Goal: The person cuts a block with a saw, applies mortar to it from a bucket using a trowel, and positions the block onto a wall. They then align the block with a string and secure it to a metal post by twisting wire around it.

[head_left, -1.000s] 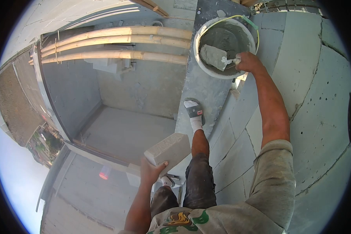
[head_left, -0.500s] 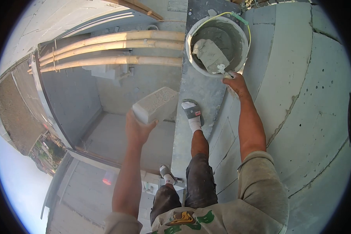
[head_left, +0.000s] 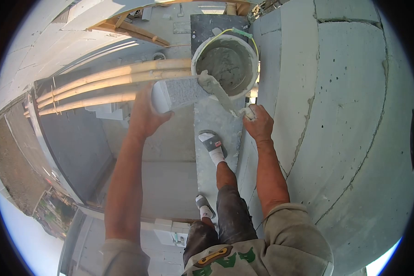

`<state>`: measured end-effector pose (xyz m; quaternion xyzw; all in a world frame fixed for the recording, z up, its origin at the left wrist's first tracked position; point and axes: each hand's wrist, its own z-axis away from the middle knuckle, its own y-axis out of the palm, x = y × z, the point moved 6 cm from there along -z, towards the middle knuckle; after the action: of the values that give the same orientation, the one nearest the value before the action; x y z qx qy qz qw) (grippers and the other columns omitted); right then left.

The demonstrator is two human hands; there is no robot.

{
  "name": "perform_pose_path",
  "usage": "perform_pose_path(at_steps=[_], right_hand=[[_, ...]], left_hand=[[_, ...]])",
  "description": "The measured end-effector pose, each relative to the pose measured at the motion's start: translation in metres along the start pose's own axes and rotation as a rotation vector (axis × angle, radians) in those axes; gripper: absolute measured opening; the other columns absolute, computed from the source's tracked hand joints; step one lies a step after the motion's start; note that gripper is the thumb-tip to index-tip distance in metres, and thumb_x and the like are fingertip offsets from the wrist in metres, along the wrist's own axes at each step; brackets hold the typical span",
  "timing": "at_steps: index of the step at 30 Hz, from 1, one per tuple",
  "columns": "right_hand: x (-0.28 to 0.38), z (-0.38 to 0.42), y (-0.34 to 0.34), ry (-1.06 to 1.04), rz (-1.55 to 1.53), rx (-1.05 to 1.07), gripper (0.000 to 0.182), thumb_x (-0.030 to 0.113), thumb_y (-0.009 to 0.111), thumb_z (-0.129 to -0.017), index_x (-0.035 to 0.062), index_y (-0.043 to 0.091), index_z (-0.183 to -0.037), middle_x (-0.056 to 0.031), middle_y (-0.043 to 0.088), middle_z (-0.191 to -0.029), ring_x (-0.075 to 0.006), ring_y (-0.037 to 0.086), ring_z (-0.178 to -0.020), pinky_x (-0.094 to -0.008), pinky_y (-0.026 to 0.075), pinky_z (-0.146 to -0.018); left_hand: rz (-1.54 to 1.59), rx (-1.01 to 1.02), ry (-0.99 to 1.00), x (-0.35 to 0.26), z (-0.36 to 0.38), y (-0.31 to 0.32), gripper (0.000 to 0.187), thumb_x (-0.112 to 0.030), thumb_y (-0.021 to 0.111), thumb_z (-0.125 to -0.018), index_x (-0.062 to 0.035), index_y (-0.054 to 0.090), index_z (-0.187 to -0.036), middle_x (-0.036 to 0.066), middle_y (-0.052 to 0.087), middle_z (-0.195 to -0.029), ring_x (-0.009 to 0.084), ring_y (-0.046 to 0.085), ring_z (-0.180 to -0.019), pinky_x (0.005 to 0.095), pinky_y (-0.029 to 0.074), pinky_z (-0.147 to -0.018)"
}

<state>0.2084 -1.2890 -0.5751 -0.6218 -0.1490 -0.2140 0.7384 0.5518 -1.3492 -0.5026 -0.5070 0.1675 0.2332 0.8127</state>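
My left hand [head_left: 145,112] grips the near end of a pale concrete block [head_left: 181,92], holding it in the air left of the bucket. My right hand [head_left: 261,122] is closed around the handle of a mortar-covered trowel [head_left: 223,96]. The trowel's blade points up and left, with a lump of wet mortar [head_left: 208,82] at its tip against the block's far end. Behind the trowel stands a white bucket [head_left: 254,71] with grey mortar [head_left: 225,64] inside and a yellow handle raised over its rim.
The bucket rests on a narrow grey plank [head_left: 216,170], where my sandalled foot [head_left: 211,141] also stands. Bamboo poles [head_left: 110,71] run leftward from it. A block wall [head_left: 340,92] rises on the right. Beyond the plank's left edge, the floor [head_left: 165,179] lies lower.
The trowel has come out of the bucket, carrying mortar to the block's end. My left hand has raised the block toward the bucket. The view has shifted, too.
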Motion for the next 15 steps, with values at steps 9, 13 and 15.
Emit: perform_pose_path(at_steps=[9, 13, 15], right_hand=[[0.072, 0.027, -0.011, -0.185, 0.018, 0.031, 0.039, 0.016, 0.078, -0.066, 0.0098, 0.062, -0.102, -0.0093, 0.056, -0.087, -0.0303, 0.061, -0.081, -0.0416, 0.051, -0.070], [0.099, 0.050, -0.018, -0.154, -0.008, 0.051, 0.042, 0.015, 0.079, -0.065, 0.0097, 0.063, -0.103, -0.0098, 0.054, -0.086, -0.0299, 0.059, -0.082, -0.0410, 0.050, -0.070], [0.101, 0.060, -0.021, -0.114, -0.051, 0.018, 0.040, 0.015, 0.078, -0.065, 0.0095, 0.063, -0.102, -0.0098, 0.055, -0.087, -0.0305, 0.060, -0.082, -0.0415, 0.050, -0.070]], left_hand=[[-0.062, -0.003, -0.034, -0.014, 0.008, -0.018, 0.095, -0.020, 0.088, -0.056, 0.0014, 0.042, -0.137, 0.019, 0.054, -0.128, 0.0367, 0.050, -0.121, 0.0426, 0.040, -0.106], [-0.132, -0.013, -0.043, -0.020, 0.011, -0.025, 0.094, -0.020, 0.088, -0.056, 0.0013, 0.044, -0.136, 0.019, 0.055, -0.125, 0.0374, 0.051, -0.118, 0.0432, 0.041, -0.104], [-0.175, 0.003, 0.011, -0.027, 0.009, -0.022, 0.094, -0.020, 0.088, -0.055, 0.0007, 0.044, -0.135, 0.019, 0.055, -0.124, 0.0374, 0.051, -0.116, 0.0432, 0.041, -0.103]])
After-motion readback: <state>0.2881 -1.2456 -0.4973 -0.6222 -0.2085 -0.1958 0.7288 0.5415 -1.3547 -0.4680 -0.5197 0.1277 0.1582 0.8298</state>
